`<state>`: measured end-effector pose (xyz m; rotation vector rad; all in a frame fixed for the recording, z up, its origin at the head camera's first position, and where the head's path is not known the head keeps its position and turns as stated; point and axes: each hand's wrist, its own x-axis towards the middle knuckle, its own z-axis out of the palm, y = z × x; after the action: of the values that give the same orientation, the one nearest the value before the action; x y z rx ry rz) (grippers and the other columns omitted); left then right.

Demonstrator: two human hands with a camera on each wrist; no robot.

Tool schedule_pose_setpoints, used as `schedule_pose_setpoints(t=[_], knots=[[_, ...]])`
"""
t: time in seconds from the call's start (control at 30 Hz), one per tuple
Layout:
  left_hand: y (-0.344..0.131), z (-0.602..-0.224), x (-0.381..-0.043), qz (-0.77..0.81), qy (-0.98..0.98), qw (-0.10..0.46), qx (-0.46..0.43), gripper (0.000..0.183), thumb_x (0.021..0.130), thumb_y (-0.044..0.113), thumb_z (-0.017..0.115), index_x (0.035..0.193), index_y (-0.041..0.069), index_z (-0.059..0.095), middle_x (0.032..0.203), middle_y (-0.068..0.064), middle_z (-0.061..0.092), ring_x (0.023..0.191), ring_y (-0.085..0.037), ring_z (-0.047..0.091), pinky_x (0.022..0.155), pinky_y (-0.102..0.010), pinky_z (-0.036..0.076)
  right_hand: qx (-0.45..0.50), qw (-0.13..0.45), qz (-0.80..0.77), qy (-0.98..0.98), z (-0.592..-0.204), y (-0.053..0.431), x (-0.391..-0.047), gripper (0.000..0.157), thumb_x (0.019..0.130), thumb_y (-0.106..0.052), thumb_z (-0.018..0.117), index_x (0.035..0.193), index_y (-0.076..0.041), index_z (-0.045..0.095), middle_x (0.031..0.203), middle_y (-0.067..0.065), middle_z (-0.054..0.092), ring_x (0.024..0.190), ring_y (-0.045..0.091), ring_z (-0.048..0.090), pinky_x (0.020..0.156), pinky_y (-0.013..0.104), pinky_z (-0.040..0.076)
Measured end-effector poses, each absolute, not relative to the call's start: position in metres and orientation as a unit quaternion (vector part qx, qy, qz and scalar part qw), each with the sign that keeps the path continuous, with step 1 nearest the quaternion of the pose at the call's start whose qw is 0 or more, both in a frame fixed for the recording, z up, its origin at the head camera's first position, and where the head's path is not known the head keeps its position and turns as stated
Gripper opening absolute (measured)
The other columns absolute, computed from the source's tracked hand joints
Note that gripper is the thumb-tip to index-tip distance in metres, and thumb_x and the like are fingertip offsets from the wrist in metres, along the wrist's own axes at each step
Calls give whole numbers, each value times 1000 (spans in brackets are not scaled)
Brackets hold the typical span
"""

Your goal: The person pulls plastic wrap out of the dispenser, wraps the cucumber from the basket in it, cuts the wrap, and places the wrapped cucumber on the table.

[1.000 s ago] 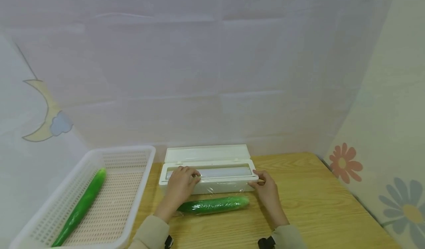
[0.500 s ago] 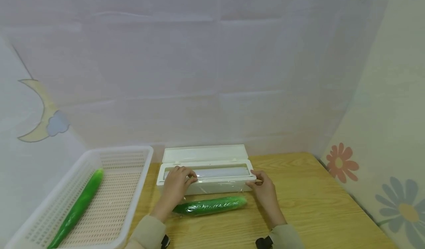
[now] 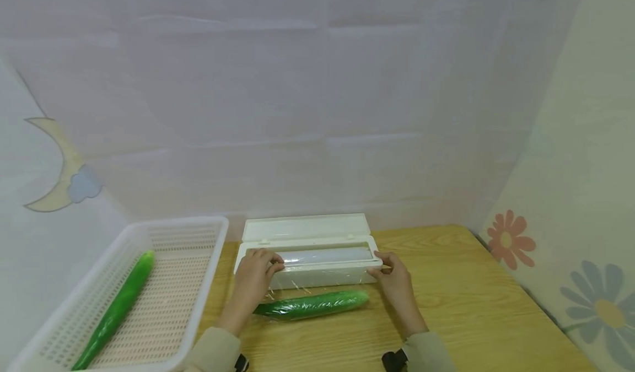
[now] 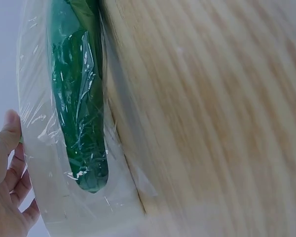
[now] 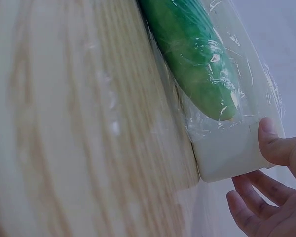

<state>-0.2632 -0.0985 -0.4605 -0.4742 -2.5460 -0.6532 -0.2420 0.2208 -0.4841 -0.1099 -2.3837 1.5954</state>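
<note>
A white cling film box (image 3: 317, 277) stands on the table with its lid (image 3: 305, 228) tipped back, showing the film roll (image 3: 327, 255). At the front rim my left hand (image 3: 254, 275) pinches a small slider, mostly hidden; a bit of green shows by the thumb in the left wrist view. My right hand (image 3: 395, 280) grips the box's right end, thumb on the front in the right wrist view. In front of the box lies a cucumber (image 3: 317, 305) wrapped in clear film (image 4: 39, 118), which runs up to the box front.
To the left, a white plastic basket (image 3: 210, 275) holds another long cucumber (image 3: 116, 311). Wooden table (image 3: 476, 306) extends to the right of the box. A pale cloth wall (image 3: 317, 113) rises close behind.
My left hand has slid left along the box's front rim, uncovering more of the roll. My right hand has kept its grip on the right end. The view has shifted slightly.
</note>
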Motion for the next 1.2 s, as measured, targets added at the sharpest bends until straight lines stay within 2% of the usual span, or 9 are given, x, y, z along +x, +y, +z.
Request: schedule_pose_setpoints(t=[0.23, 0.43, 0.67, 0.8, 0.97, 1.2], knots=[[-105, -462, -261, -243, -923, 248, -167, 11, 78, 26, 71, 85, 19, 68, 94, 5, 66, 99, -21, 54, 87, -38, 44, -42, 136, 535, -833, -484, 217, -244, 39, 82, -14, 70, 119, -10, 58, 119, 17, 56, 91, 26, 60, 72, 30, 52], [-110, -461, -259, -243, -924, 247, -162, 10, 80, 27, 69, 86, 19, 68, 96, 4, 66, 103, -21, 53, 94, -40, 42, -41, 143, 543, -826, -481, 217, -242, 37, 83, -12, 69, 119, -8, 58, 116, 17, 56, 91, 27, 60, 73, 29, 52], [-112, -461, -257, -247, -927, 254, -123, 13, 78, 29, 71, 87, 21, 68, 97, 5, 64, 92, -21, 54, 93, -44, 38, -43, 138, 542, -828, -480, 217, -243, 39, 82, -13, 70, 119, -10, 58, 120, 16, 55, 92, 26, 59, 72, 28, 51], [-111, -459, -254, -254, -928, 249, -114, 13, 78, 30, 71, 88, 21, 69, 97, 5, 64, 92, -21, 54, 94, -43, 37, -48, 142, 534, -832, -480, 217, -243, 38, 82, -13, 71, 118, -9, 59, 120, 16, 56, 90, 25, 59, 71, 27, 50], [-108, -458, -251, -270, -927, 241, -94, 11, 79, 30, 71, 86, 22, 69, 97, 5, 65, 91, -22, 52, 91, -44, 36, -48, 142, 535, -832, -481, 218, -242, 40, 81, -13, 72, 118, -9, 58, 120, 17, 56, 90, 26, 59, 70, 27, 50], [-110, -459, -252, -275, -928, 234, -87, 11, 78, 27, 72, 86, 20, 70, 96, 3, 66, 88, -21, 53, 76, -38, 43, -52, 141, 535, -831, -484, 219, -243, 40, 81, -14, 72, 119, -10, 58, 119, 16, 56, 88, 25, 59, 69, 26, 50]])
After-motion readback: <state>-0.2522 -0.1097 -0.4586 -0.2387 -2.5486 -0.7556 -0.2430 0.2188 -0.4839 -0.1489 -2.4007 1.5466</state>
